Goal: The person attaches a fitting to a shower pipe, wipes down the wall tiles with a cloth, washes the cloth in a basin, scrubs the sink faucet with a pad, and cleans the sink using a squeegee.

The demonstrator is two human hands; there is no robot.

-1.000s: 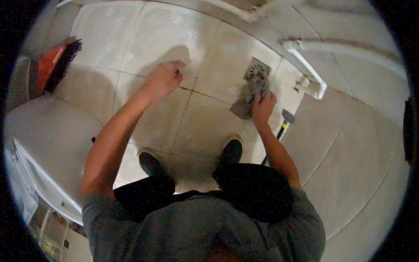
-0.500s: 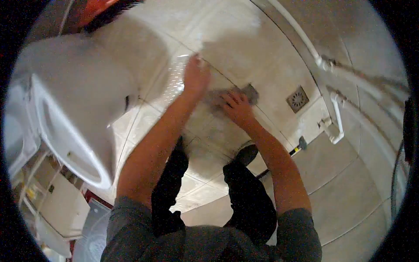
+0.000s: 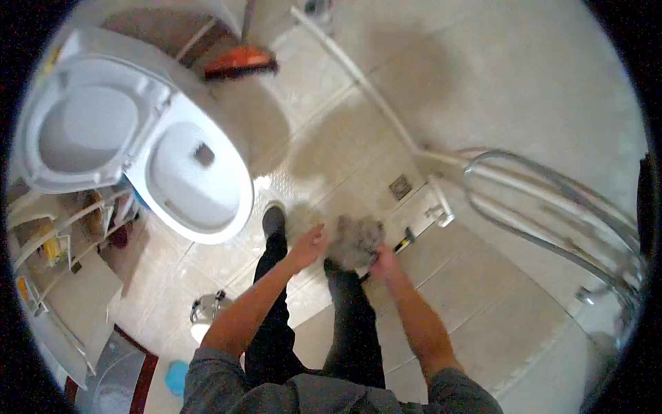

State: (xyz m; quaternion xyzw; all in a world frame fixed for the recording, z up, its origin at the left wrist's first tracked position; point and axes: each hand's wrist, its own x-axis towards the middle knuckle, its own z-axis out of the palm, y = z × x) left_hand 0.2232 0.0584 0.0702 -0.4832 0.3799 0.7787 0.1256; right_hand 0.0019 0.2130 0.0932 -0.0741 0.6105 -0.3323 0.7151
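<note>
A crumpled grey cloth (image 3: 356, 241) hangs from my right hand (image 3: 384, 264), whose fingers are closed on its right edge. My left hand (image 3: 308, 250) is just left of the cloth, with a small gap between them. Its fingers are curled together, with a pale spot at the tips; what they hold, if anything, I cannot make out. Below the cloth are my dark shoe and trouser leg. A hammer (image 3: 405, 240) with a black and yellow handle lies on the floor to the right of my right hand.
A white toilet (image 3: 238, 196) with its lid up stands at left. An orange-headed broom (image 3: 241, 62) rests behind it. A square floor drain (image 3: 400, 187) lies near white wall pipes (image 3: 358, 76) and a grey hose (image 3: 538, 241). Wet tiles shine around the left shoe.
My right hand has lifted the grey cloth off the floor. My left hand has drawn back from the floor towards me. The view has shifted, bringing in the toilet and broom.
</note>
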